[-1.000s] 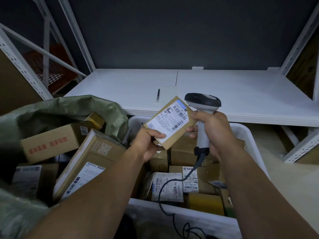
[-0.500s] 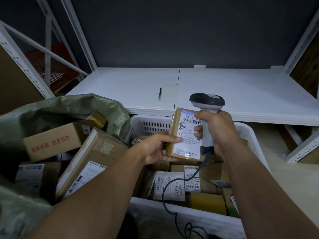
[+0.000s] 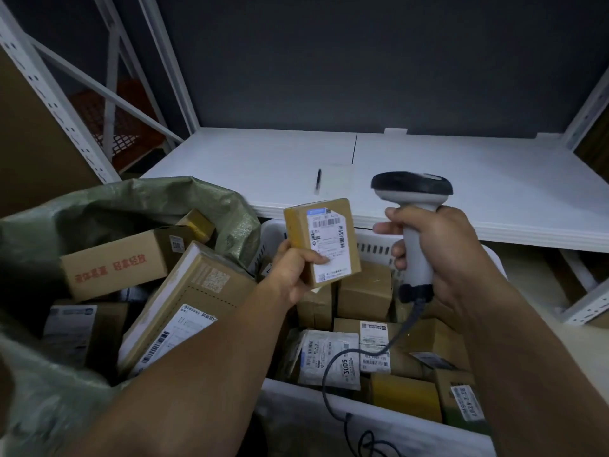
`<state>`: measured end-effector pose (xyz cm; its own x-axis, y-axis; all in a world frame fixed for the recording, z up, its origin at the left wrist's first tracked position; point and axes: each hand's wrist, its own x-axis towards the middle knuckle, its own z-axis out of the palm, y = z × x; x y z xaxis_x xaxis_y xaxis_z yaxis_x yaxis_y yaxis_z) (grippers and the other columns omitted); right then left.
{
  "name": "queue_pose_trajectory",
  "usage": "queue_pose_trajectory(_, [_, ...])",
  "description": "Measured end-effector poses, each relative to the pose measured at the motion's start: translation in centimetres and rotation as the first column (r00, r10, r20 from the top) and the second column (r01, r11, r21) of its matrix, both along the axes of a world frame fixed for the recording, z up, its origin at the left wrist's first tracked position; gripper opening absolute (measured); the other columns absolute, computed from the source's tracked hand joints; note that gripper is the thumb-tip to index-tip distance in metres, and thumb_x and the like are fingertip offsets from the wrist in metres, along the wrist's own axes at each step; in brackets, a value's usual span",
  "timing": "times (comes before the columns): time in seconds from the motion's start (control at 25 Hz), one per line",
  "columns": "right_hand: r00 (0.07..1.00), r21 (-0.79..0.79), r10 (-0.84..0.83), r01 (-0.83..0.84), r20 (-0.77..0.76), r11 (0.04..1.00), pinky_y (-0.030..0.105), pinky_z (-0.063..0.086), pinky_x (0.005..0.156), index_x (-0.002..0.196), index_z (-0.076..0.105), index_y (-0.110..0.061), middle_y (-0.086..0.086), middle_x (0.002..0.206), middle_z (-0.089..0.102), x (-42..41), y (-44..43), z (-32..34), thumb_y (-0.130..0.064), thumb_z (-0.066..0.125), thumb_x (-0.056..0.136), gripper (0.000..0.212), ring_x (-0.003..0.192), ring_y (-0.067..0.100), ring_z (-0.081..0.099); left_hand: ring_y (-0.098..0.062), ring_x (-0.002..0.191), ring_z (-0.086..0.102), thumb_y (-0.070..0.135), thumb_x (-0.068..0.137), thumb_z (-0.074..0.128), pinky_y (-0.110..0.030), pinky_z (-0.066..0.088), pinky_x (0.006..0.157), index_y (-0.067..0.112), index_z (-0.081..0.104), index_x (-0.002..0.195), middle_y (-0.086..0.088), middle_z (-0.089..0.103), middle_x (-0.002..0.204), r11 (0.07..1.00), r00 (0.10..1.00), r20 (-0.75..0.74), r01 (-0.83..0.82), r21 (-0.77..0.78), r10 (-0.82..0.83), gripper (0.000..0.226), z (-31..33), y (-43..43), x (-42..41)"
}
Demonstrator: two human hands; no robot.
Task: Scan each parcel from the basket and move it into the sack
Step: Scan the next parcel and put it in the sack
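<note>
shifted left since a moment ago, toward the sack [image 3: 131, 206] already holding several boxes [image 3: 108, 265] and above the basket [image 3: 329, 407] with many left, the parcel [image 3: 324, 242] sits gripped in the curled left hand [image 3: 296, 268], right hand [image 3: 451, 255] wrapped round the scanner [image 3: 412, 189].

We find the green woven sack [image 3: 141, 206] on the left, with large brown cardboard boxes [image 3: 108, 268] piled inside it. The white slotted plastic basket [image 3: 412, 423] sits just beside it on the right, with labelled cardboard parcels [image 3: 362, 291] packed in it. Behind both runs the white flat shelf board [image 3: 461, 179], and a slim black pen [image 3: 318, 179] lies on it. Above the basket, our left hand [image 3: 296, 272] holds the small brown cardboard parcel [image 3: 324, 242] left of the grey handheld plastic scanner [image 3: 412, 189] in our right hand [image 3: 441, 258], and the two are apart.
</note>
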<state>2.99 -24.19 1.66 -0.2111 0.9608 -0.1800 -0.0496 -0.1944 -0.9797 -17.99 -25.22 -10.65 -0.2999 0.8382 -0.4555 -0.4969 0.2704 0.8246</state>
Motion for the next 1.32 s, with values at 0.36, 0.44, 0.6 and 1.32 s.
queue_pose_trajectory(0.36, [0.965, -0.106, 0.236, -0.224, 0.117, 0.969, 0.027, 0.041, 0.045, 0.101, 0.069, -0.004, 0.013, 0.083, 0.065, 0.2, -1.3, 0.8, -0.015, 0.071, 0.090, 0.015, 0.046, 0.016, 0.048, -0.036, 0.108, 0.071, -0.011, 0.079, 0.062, -0.056, 0.057, 0.092, 0.013, 0.071, 0.124, -0.011, 0.076, 0.116, 0.999, 0.998, -0.016, -0.054, -0.006, 0.054, 0.051, -2.3, 0.7, -2.6])
queue_pose_trajectory(0.44, [0.963, -0.108, 0.246, -0.234, 0.112, 0.966, 0.027, 0.041, 0.045, 0.101, 0.068, -0.004, 0.013, 0.084, 0.064, 0.3, -1.3, 0.9, -0.015, 0.071, 0.091, 0.015, 0.046, 0.016, 0.048, -0.035, 0.107, 0.072, -0.010, 0.080, 0.063, -0.053, 0.059, 0.089, 0.014, 0.071, 0.122, -0.011, 0.076, 0.115, 0.996, 0.996, -0.030, -0.079, -0.035, 0.078, 0.050, -2.6, 0.9, -2.9])
queue_pose_trajectory(0.6, [0.966, -0.109, 0.238, -0.227, 0.102, 0.968, 0.026, 0.041, 0.043, 0.101, 0.068, -0.004, 0.013, 0.085, 0.063, 0.4, -1.2, 0.9, -0.015, 0.072, 0.090, 0.016, 0.046, 0.016, 0.047, -0.034, 0.102, 0.073, -0.010, 0.081, 0.062, -0.047, 0.061, 0.079, 0.013, 0.072, 0.119, -0.010, 0.077, 0.112, 0.992, 0.993, -0.051, -0.112, -0.051, 0.109, 0.045, -2.8, 1.1, -3.1])
queue_pose_trajectory(1.32, [0.980, -0.087, 0.188, -0.182, 0.071, 0.979, 0.027, 0.043, 0.045, 0.102, 0.068, 0.002, 0.014, 0.084, 0.068, -1.8, -0.8, 0.4, -0.015, 0.072, 0.090, 0.021, 0.048, 0.016, 0.049, -0.017, 0.078, 0.075, 0.020, 0.093, 0.065, -0.036, 0.062, 0.072, 0.015, 0.068, 0.123, -0.006, 0.078, 0.103, 0.958, 0.963, 0.060, -0.267, 0.103, 0.262, 0.030, 2.9, 0.1, -2.0])
